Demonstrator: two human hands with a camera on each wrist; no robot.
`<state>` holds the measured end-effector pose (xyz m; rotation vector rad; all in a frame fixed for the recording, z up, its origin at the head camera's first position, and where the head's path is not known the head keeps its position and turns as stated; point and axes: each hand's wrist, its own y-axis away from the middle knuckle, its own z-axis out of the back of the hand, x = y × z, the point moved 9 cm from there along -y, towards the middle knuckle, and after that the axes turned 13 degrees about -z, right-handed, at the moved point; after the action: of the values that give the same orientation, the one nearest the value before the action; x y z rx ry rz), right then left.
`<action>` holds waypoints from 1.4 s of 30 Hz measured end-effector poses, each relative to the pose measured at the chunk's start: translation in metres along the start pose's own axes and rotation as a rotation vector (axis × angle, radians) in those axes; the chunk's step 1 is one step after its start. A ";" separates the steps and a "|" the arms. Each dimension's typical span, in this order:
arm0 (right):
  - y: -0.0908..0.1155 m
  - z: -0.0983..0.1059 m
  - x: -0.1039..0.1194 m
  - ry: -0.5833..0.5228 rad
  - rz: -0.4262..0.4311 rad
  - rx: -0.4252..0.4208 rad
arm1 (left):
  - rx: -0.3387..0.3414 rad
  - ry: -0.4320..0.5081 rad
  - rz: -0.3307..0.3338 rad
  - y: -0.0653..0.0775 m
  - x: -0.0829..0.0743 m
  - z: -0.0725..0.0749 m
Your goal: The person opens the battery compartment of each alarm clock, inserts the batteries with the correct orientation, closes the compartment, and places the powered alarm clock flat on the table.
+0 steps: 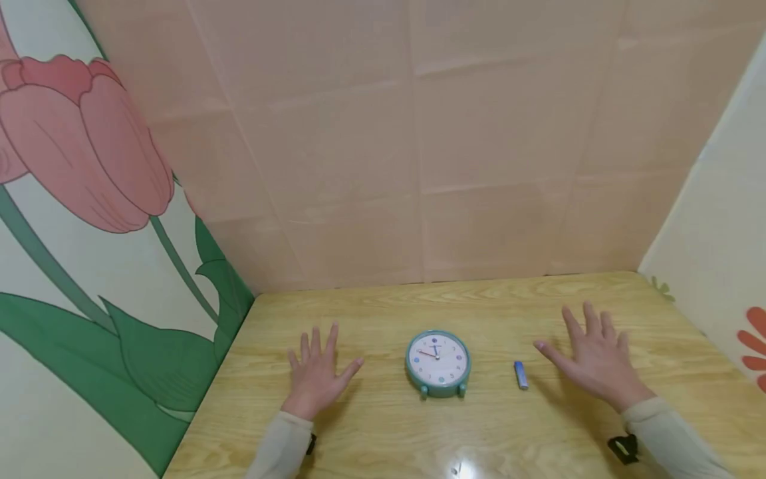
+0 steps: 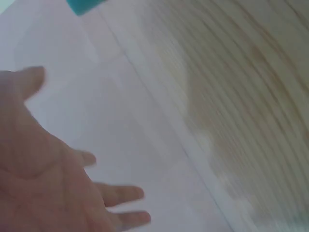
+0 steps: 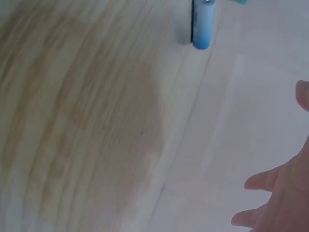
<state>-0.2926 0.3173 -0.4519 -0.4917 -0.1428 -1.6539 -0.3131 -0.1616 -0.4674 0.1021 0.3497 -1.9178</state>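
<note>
The left hand (image 1: 317, 380) hovers over the wooden table (image 1: 377, 432), fingers spread wide, left of the teal-rimmed clock (image 1: 439, 362)! And the right hand (image 1: 600, 362), also splayed and empty, hangs near a small blue cylinder (image 1: 521, 376), which lies on the wooden table between the clock and that hand

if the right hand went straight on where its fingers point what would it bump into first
Probably the pinkish wall behind the table; no object shows ahead of the right hand, though its tilt toward the table is hard to judge.
</note>
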 end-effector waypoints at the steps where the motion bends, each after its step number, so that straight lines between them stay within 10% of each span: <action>1: 0.000 0.000 0.002 0.000 -0.001 0.004 | -0.007 0.013 -0.003 -0.001 -0.002 0.001; 11: 0.008 0.002 0.053 -0.039 0.071 0.000 | -0.059 0.259 -0.013 -0.013 -0.042 0.008; 20: 0.017 -0.020 0.107 -0.032 0.128 -0.014 | 0.054 0.396 -0.062 -0.015 -0.084 -0.011; 42: 0.019 -0.073 0.137 -0.155 -0.037 0.247 | 0.114 0.378 -0.108 -0.027 -0.131 -0.042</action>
<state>-0.3006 0.1619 -0.4668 -0.4305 -0.4674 -1.6069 -0.2937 -0.0232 -0.4712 0.5348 0.5057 -2.0230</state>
